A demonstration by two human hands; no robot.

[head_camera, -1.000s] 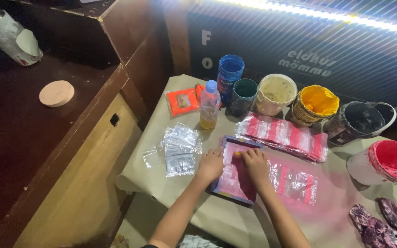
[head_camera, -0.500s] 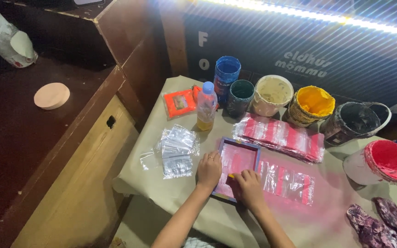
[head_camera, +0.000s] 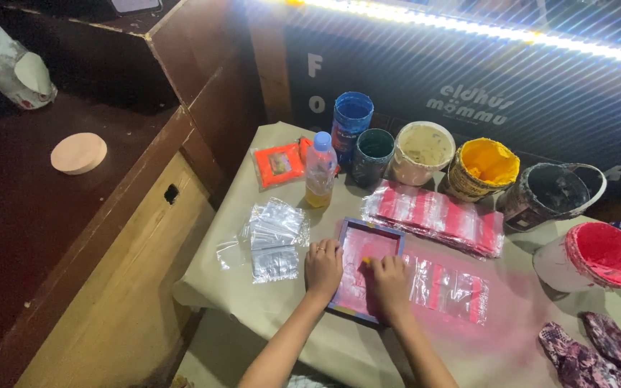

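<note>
Pink ink stains the small screen-printing frame (head_camera: 363, 267) near the table's (head_camera: 217, 284) front edge. I read this as the printing pass: my left hand (head_camera: 323, 267) lies flat, fingers spread, pinning the frame's left side, while my right hand (head_camera: 391, 284) curls around a small yellow-tipped piece (a squeegee, I'd guess) on the mesh. Clear printed bags (head_camera: 448, 286) lie just right; a stack of unprinted bags (head_camera: 274, 237) sits left. Paint buckets (head_camera: 481, 169) line the far edge. Next calls for even pressure, frame unmoved.
</note>
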